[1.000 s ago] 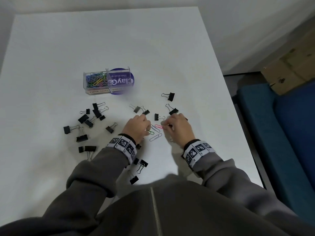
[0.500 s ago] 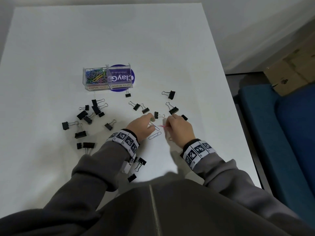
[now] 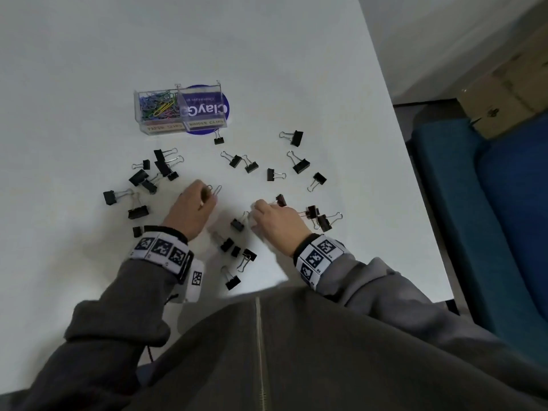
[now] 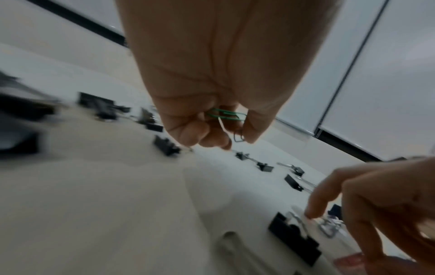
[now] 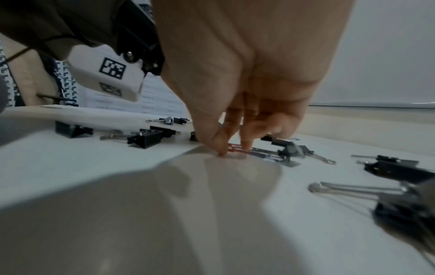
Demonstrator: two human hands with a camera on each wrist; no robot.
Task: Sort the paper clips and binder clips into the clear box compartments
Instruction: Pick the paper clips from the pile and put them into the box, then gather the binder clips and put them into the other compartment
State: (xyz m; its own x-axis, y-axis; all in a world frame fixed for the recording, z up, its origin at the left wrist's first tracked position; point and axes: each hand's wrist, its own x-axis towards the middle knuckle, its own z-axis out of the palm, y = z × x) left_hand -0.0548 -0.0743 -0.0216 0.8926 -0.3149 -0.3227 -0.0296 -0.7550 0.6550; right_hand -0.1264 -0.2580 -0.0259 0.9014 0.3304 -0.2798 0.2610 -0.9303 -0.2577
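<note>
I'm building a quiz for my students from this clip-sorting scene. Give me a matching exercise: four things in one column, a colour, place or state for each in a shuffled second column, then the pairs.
Column 1:
1. left hand
2. right hand
3. paper clip compartment
4. binder clip compartment

Column 2:
A. pinches a red paper clip against the table
B. holds no clips yet
C. grips green and silver paper clips
D. filled with coloured clips

Pairs: 1-C, 2-A, 3-D, 4-B
</note>
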